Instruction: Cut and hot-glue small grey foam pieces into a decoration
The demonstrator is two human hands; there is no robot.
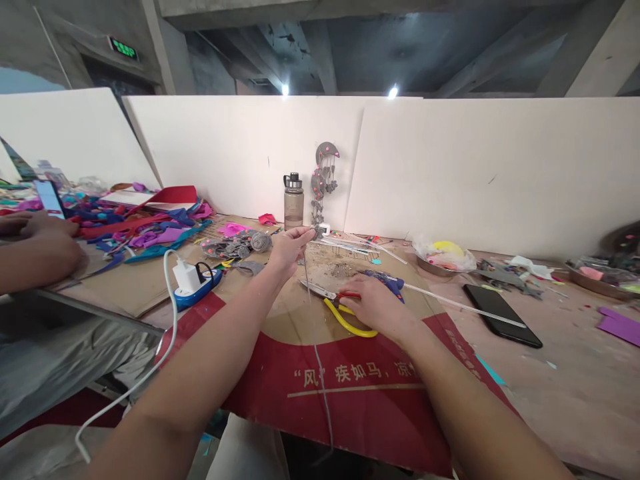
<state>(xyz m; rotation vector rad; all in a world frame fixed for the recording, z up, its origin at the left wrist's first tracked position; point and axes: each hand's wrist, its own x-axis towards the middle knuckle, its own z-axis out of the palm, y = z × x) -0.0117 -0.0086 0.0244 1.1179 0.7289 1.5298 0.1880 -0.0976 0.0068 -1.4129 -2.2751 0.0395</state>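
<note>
My left hand (289, 248) is raised over the cardboard sheet (350, 393), its fingers pinched on a thin grey wire (320, 360) that runs down toward the table's front edge. My right hand (374, 303) rests on the cardboard with fingers curled over the handles of yellow-and-red pliers (335, 308). A blue glue gun (387, 283) lies just behind that hand. A long white rod (460, 305) stretches to the right of it.
A bottle (293, 200) and grey hanging ornament (323, 177) stand at the white back board. A power strip with charger (193, 283) sits left, a black phone (501, 315) right. Coloured felt scraps (145, 227) pile at far left, beside another person's arm (35, 257).
</note>
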